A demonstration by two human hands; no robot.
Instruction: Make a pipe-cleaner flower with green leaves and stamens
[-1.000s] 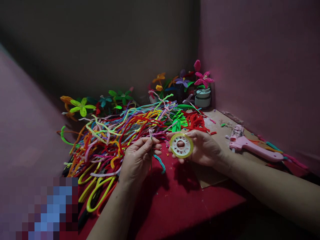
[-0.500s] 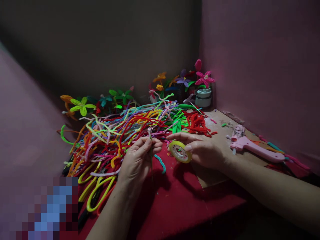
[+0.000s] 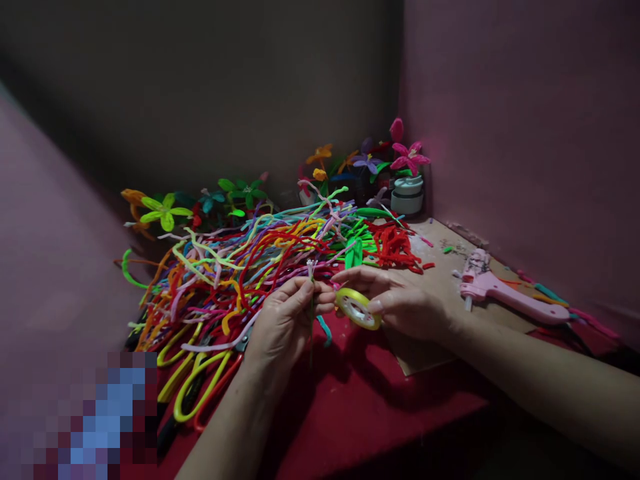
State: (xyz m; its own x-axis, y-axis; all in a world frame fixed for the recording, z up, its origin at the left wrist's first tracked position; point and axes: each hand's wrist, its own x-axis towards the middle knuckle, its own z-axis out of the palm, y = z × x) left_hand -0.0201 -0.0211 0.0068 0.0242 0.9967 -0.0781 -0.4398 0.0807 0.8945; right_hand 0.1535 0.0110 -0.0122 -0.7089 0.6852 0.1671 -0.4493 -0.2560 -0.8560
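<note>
My left hand (image 3: 285,320) is closed, pinching a thin green stem with a small pale tuft (image 3: 311,268) at its top. My right hand (image 3: 400,300) grips a yellow-green roll of tape (image 3: 357,308), tilted and held close to the stem. The two hands nearly touch above a red cloth (image 3: 350,400). Just behind them lies a big heap of pipe cleaners (image 3: 240,260) in many colours.
A pink glue gun (image 3: 500,291) lies on brown cardboard (image 3: 440,267) to the right. Finished pipe-cleaner flowers (image 3: 405,158) stand in the back corner by white tape rolls (image 3: 406,195); more flowers (image 3: 165,212) lie at the left. Yellow-handled scissors (image 3: 195,387) rest near my left forearm.
My right hand has turned the tape roll from face-up to tilted and brought it left against the stem. My left hand with the stem has shifted slightly right.
</note>
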